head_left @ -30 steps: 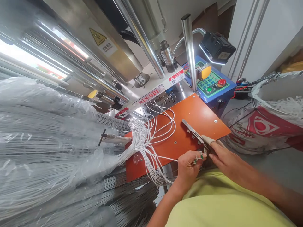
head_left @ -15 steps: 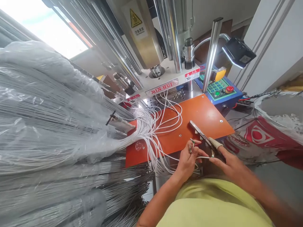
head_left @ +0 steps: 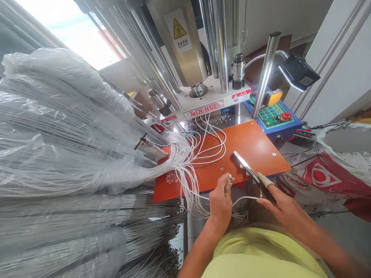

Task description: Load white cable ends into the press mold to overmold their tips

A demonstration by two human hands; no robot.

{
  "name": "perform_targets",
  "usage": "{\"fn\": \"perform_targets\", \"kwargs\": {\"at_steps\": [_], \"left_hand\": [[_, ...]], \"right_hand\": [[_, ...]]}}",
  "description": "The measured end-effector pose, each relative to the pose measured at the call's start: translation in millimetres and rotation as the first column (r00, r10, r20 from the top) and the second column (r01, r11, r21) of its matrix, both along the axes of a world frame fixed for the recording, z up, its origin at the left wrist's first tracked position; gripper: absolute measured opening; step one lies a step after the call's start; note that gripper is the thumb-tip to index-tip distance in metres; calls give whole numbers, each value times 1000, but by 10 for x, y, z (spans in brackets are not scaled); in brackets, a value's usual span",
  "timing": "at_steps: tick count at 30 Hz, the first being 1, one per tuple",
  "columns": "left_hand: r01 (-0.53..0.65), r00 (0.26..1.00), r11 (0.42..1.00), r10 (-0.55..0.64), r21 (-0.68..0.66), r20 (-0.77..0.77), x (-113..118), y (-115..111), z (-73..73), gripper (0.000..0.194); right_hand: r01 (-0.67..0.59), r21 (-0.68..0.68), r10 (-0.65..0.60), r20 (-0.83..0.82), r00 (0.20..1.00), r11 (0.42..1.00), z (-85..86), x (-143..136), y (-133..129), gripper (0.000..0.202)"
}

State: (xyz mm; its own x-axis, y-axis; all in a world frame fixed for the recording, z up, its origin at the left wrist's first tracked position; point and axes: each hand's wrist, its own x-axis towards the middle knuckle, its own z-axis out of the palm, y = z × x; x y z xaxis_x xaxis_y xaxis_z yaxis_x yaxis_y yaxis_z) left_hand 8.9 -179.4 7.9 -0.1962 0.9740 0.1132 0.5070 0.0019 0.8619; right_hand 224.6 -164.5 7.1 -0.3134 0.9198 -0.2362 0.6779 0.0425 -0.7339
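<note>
Loops of thin white cable (head_left: 182, 152) sprawl over the left half of the flat orange worktop (head_left: 255, 139), some running back beneath the white machine plate lettered in red (head_left: 207, 109), others spilling over the front edge near the left wrist. Left of the worktop, thick bundles of grey wire in clear plastic wrap (head_left: 75, 123) crowd up to its edge. Behind stands the upright metal cylinder with a yellow warning triangle (head_left: 189, 58), among shiny steel rods; at the right rear corner sits a blue control box with a red button (head_left: 278, 131), below a black box-shaped lamp (head_left: 300, 72), and a red-and-white sack (head_left: 324, 173) is to the right. The left hand (head_left: 220, 197), knuckles up and fingers curled, pinches a small green-and-white piece (head_left: 230, 178) just in front of the worktop. The right hand (head_left: 279, 202), reaching in from the right with a pale fingertip cover (head_left: 264, 179), is clamped on a narrow metal bar (head_left: 247, 167), which slants over the worktop's front edge; a white strand runs between the hands.
</note>
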Motion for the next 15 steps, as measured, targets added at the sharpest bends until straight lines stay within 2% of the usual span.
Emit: {"fn": "perform_targets", "kwargs": {"at_steps": [4,8,10,13,15], "left_hand": [[-27,995,987,42,158,-96,36,-50,-71,22],[-20,994,987,38,161,-104,107,-58,-90,31],[79,987,977,-50,199,-150,130,-36,-88,28],[277,948,923,-218,266,-230,142,21,-93,23],[383,909,887,-310,260,-279,143,64,-108,24]], "right_hand": [[-17,-26,17,-15,1000,999,-6,6,38,63],[-24,-46,23,-33,999,999,18,1,62,63],[-36,-55,33,-46,998,998,19,4,70,62],[-47,-58,44,-56,997,997,-10,20,77,64],[-44,-58,41,-49,998,997,-36,33,77,64]]}}
